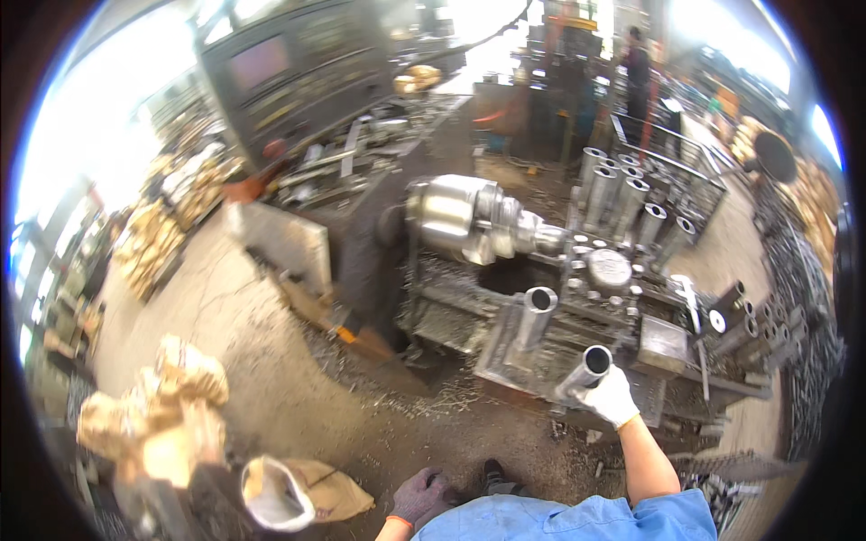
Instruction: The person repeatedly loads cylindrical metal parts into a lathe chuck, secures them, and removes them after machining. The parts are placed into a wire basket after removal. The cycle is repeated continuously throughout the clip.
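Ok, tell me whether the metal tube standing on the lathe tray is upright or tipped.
Upright: the grey metal tube stands on end on the lathe tray, open mouth facing up. The white-gloved right hand holds another tube, tilted.

A metal workshop is shown; a lathe is seen, ringed by steel tubes, swarf and a control panel.

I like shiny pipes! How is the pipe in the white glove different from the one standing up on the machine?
The held pipe is tilted and gripped by the right hand in a white glove. The standing pipe is upright on the machine's tray, with no hand touching it. Both are shiny, hollow metal tubes with open tops.
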Demonstrator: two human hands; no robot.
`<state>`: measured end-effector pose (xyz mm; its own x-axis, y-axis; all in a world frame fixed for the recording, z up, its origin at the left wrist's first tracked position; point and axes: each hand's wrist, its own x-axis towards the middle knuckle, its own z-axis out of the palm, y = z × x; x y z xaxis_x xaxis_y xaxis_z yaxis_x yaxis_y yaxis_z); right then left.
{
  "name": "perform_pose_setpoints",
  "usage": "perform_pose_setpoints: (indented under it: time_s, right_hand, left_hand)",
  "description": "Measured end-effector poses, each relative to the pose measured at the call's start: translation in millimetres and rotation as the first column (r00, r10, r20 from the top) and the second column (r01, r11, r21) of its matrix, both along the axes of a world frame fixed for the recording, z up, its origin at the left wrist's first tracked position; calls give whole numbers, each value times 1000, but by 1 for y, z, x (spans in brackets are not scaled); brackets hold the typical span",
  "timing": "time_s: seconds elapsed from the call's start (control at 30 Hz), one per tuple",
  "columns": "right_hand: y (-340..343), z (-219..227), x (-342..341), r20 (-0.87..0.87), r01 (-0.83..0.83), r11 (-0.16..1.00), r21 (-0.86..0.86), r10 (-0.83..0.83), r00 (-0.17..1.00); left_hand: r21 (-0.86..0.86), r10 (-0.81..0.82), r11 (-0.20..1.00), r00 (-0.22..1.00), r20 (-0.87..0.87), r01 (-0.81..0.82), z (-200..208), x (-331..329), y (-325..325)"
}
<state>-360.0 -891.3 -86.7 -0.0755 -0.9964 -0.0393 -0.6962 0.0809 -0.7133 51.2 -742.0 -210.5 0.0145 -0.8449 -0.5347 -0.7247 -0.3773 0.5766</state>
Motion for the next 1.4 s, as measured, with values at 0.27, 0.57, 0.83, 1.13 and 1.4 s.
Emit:
perform_pose_setpoints:
  time_s: [0.27, 0.57, 0.83, 1.13, 1.4]
  right_hand:
    - [29, -16, 214, 504, -601, 797, 57, 497, 707]
    - [258, -23, 499, -27, -961, -262, 93, 964, -266]
    - [459, -3, 644, 88, -546, -838, 0, 543, -835]
    - [600, 8, 759, 207, -356, -934, -42, 340, -917]
    - [626, 79, 878, -62, 143, -982, 123, -152, -987]
  left_hand:
    - [-190, 571, 806, 821, 0, -561, 18, 64, 177]
    - [-169, 1000, 28, 28, 2, -985, 2, 77, 457]
    - [-262, 527, -832, -845, -93, -489, -59, -56, 576]
    - [28, -404, -455, -179, -897, 890, -85, -196, 627]
    - [-380, -437, -487, -596, -673, 787, -98, -252, 647]
